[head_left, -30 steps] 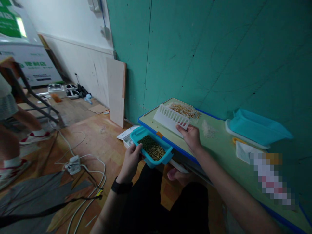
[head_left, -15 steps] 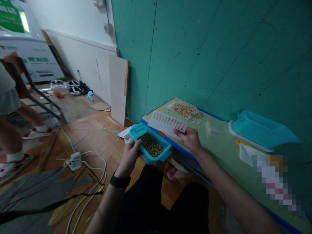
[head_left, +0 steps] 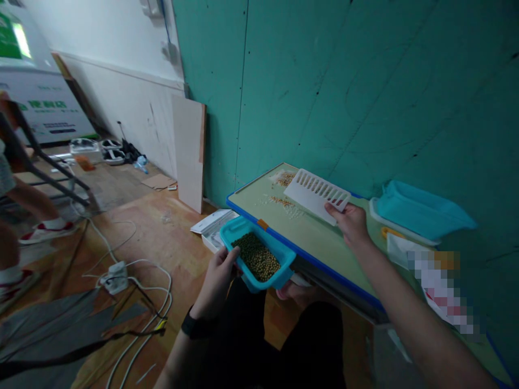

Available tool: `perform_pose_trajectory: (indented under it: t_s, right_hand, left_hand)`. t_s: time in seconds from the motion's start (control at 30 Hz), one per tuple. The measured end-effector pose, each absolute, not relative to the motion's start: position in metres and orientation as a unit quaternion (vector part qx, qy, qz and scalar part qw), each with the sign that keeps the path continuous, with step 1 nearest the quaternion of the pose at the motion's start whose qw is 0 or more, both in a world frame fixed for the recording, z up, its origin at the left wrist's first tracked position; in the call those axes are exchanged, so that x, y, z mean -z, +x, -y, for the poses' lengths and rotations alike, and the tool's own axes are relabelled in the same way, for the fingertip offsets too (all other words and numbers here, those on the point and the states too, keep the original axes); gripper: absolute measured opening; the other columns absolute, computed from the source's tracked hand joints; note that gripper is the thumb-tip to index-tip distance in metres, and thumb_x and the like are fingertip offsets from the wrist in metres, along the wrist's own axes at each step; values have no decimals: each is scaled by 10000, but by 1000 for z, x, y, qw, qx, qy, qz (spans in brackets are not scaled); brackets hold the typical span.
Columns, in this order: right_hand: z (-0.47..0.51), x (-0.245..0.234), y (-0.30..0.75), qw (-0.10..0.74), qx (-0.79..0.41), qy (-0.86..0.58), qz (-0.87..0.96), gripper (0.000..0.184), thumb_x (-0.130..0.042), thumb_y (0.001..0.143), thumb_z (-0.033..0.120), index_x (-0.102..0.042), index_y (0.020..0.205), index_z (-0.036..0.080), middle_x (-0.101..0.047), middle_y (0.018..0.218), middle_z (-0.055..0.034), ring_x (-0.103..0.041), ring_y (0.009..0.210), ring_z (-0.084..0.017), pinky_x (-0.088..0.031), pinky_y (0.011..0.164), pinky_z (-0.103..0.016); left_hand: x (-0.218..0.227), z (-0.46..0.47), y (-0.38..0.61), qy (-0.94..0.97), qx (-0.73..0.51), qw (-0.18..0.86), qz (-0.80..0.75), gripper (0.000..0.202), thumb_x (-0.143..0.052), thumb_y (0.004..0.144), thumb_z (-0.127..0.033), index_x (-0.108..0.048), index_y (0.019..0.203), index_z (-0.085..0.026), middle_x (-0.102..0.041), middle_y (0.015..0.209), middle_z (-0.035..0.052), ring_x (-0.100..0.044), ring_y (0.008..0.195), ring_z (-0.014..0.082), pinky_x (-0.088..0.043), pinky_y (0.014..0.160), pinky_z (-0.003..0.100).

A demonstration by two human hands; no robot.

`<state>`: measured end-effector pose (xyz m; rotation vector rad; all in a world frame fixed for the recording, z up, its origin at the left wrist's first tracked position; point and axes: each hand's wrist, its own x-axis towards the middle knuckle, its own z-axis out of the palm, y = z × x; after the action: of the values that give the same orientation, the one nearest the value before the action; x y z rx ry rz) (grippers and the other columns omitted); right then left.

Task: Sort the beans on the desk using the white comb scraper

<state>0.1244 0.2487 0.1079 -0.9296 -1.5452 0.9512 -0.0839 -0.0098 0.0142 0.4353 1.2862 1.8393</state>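
My left hand grips the near edge of a blue tray holding green and yellow beans, held just below the front edge of the green table. My right hand is closed on a white slotted scraper, resting it on the table farther back. Yellow beans and white grains lie scattered on the table left of the scraper.
A blue lidded container stands at the table's back right against the teal wall, with white paper in front. On the wooden floor lie a power strip and cables and a white box. Another person's legs are at far left.
My right hand has carried the white scraper from the table's front edge by the tray back and to the right. The big bean pile now shows as thin scattered lines. The tray has hardly moved.
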Motion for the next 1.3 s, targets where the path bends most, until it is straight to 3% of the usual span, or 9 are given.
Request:
perform_pose_trajectory:
  t_s: [0.13,0.33,0.93,1.3]
  right_hand:
    - [-276,-98,148,518,-429,-420,610,532,-896,457,504,-758,833,153,-777,842,-72,-714,781,-254,-560,742,-393]
    - [-281,-85,150,519,-442,-436,587,541,-883,432,531,-732,788,153,-763,774,-56,-682,694,-223,-522,634,-336]
    - [-275,-84,134,467,-496,-409,607,521,-881,453,488,-749,828,151,-771,829,-72,-695,752,-235,-545,736,-388]
    - [-265,-89,128,461,-515,-396,605,520,-908,411,488,-751,773,149,-772,789,-70,-697,704,-229,-531,656,-341]
  left_hand:
    - [-2,5,-66,184,-729,432,-497,404,-796,726,-530,-631,826,-175,-562,559,-51,-503,468,98,-404,474,209]
    - [-6,5,-50,164,-732,440,-493,456,-834,664,-557,-581,736,-185,-559,535,-50,-510,468,104,-403,474,213]
    - [-17,6,-44,181,-722,426,-515,461,-848,654,-554,-656,831,-174,-586,607,-41,-517,523,106,-403,500,213]
    - [-17,8,-45,185,-708,431,-528,447,-813,702,-566,-621,819,-180,-566,564,-50,-513,491,104,-357,466,201]
